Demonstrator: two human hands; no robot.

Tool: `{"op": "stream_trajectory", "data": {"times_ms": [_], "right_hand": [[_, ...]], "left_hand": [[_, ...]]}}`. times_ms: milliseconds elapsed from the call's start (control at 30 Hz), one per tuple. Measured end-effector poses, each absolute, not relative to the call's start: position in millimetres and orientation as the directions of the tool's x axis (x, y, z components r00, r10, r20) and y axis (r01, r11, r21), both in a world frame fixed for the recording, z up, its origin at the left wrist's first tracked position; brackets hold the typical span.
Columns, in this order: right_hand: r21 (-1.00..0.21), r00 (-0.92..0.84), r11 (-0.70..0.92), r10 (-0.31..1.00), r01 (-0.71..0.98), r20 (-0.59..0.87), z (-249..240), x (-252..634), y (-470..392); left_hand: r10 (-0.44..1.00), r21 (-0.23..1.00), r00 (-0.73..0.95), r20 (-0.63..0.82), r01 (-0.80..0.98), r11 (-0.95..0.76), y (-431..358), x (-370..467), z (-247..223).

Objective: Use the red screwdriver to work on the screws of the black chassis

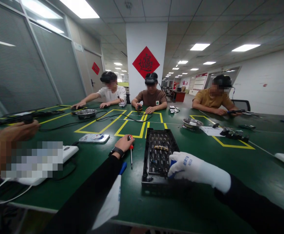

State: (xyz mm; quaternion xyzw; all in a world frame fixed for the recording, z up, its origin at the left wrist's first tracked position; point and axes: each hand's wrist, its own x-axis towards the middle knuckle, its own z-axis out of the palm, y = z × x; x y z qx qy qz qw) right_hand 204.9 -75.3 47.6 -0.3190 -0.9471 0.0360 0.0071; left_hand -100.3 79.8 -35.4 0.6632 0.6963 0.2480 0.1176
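My left hand [123, 144], bare with a dark wristband, is closed on the red handle of a screwdriver [131, 155], whose shaft points toward me on the green table. To its right lies a black rectangular casing [145, 162] with rows of dark rounded parts inside and a small tan piece [161, 148] across them. My right hand [181, 165], in a white glove with blue fingertips, rests at the casing's right edge with its fingers bent. Whether it grips anything there is hidden.
A white glove [111, 198] lies by my left forearm. Left of my hand are a phone [94, 138] and a white power bank-like device [70, 152]. Metal bowls [192, 123] and black parts [234, 135] sit farther off. Another person's hands are at far left; three people sit opposite.
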Motion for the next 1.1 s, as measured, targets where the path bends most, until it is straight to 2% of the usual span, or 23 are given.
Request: {"op": "stream_trajectory", "data": {"times_ms": [133,300,367,467,567,633,700,800,867,1100], "right_hand": [[-0.076,-0.810,0.807,0.585,0.586,-0.028,51,203,-73],[0.050,-0.880,0.880,0.474,0.472,-0.033,55,194,-71],[0.062,-0.894,0.893,0.448,0.445,-0.035,53,194,-72],[-0.039,-0.876,0.877,0.480,0.479,0.050,45,199,-76],[-0.278,-0.796,0.803,0.581,0.527,0.169,37,206,-73],[-0.386,-0.688,0.714,0.688,0.584,0.232,33,209,-64],[-0.389,-0.567,0.626,0.779,0.676,0.268,30,209,-51],[-0.290,-0.480,0.531,0.846,0.796,0.231,26,205,-28],[-0.266,-0.443,0.490,0.869,0.830,0.218,23,202,-16],[-0.411,-0.174,0.358,0.891,0.838,0.420,5,195,-6]], "left_hand": [[0.981,0.507,-0.093,0.171,0.862,-0.007,80,-100,-36],[0.979,0.513,-0.100,0.180,0.859,-0.006,81,-100,-36],[0.979,0.515,-0.099,0.177,0.857,-0.006,80,-100,-36],[0.980,0.515,-0.096,0.174,0.857,-0.007,79,-100,-35],[0.979,0.513,-0.093,0.181,0.858,-0.014,79,-100,-35],[0.978,0.511,-0.095,0.187,0.859,-0.014,79,-100,-36],[0.978,0.507,-0.099,0.186,0.862,-0.010,80,-100,-37],[0.978,0.498,-0.099,0.181,0.867,-0.004,81,-101,-38],[0.979,0.495,-0.094,0.180,0.869,-0.007,81,-101,-37],[0.982,0.485,-0.088,0.164,0.874,-0.003,80,-100,-34]]}}
